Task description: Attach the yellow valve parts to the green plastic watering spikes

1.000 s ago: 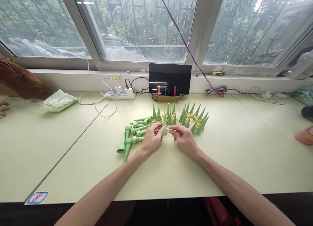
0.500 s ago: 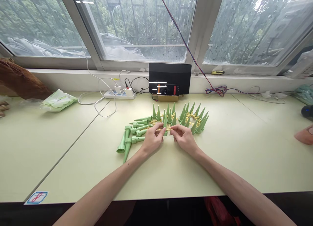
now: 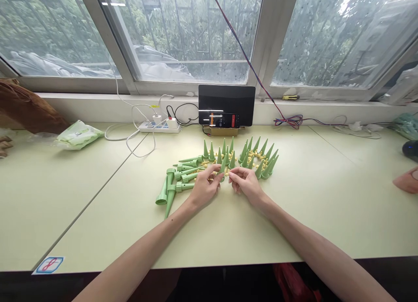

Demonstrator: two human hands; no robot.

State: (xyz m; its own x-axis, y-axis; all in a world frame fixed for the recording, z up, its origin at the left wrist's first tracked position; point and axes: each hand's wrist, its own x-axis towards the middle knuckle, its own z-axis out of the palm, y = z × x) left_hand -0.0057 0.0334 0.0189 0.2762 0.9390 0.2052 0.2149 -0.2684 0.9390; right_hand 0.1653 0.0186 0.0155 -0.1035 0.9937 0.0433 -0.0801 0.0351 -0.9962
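My left hand [image 3: 209, 182] pinches a green plant watering spike [image 3: 223, 166], held with its point up and leaning slightly right. Close to its right side, my right hand [image 3: 245, 183] has thumb and fingertips pressed on a small yellow valve [image 3: 227, 174]; the fingers partly cover it, and whether it touches the spike I cannot tell. Behind the hands several green spikes [image 3: 268, 167] stand upright around small yellow valves [image 3: 259, 154]. Left of my left hand, more spikes [image 3: 170, 193] lie on their sides, some showing ribbed caps.
On the pale table [image 3: 287, 223], a phone [image 3: 224, 120] leans against a black tablet [image 3: 228, 99] at the back. A power strip [image 3: 160, 126] with cables and a green-white packet [image 3: 80, 135] are at left. Bundled wires [image 3: 290, 121] lie behind to the right. Part of another hand [image 3: 406, 181] shows at the right edge.
The spike in my left hand has tilted from nearly upright to leaning a little right. My right hand has shifted very slightly to the right.
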